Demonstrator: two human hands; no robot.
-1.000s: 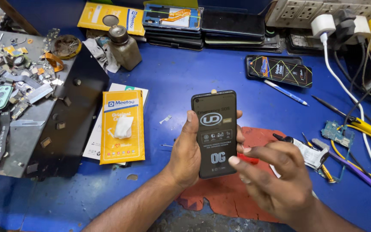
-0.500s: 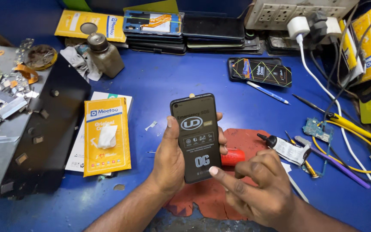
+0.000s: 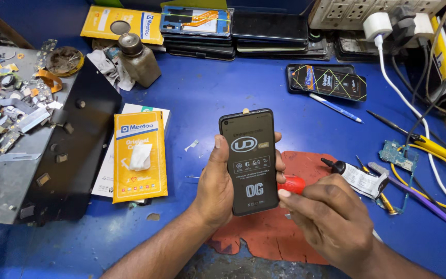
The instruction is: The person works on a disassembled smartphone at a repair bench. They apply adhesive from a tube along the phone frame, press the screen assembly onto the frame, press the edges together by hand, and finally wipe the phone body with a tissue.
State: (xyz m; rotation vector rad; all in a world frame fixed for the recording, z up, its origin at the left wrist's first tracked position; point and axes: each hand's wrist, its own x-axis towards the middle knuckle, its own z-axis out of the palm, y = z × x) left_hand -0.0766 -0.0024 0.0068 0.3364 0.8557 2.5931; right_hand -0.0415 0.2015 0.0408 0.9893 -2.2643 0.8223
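Frame centre: left hand (image 3: 218, 183) grips black phone (image 3: 249, 161) by edges, screen up, long axis near vertical, top toward upper frame. Right hand (image 3: 326, 219) loosely curled, fingertip at phone's lower right edge, above red mat (image 3: 305, 165).

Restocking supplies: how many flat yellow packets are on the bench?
2: one packet lies left of the held phone; another sits at the back left, under a round lid. Yellow boxes at the right edge may hide more.

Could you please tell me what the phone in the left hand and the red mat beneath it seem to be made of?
Phone: apparently glossy glass front with a printed protective film, judging by its sheen. Red mat: looks like matte rubber or silicone, its edge cracked and worn.
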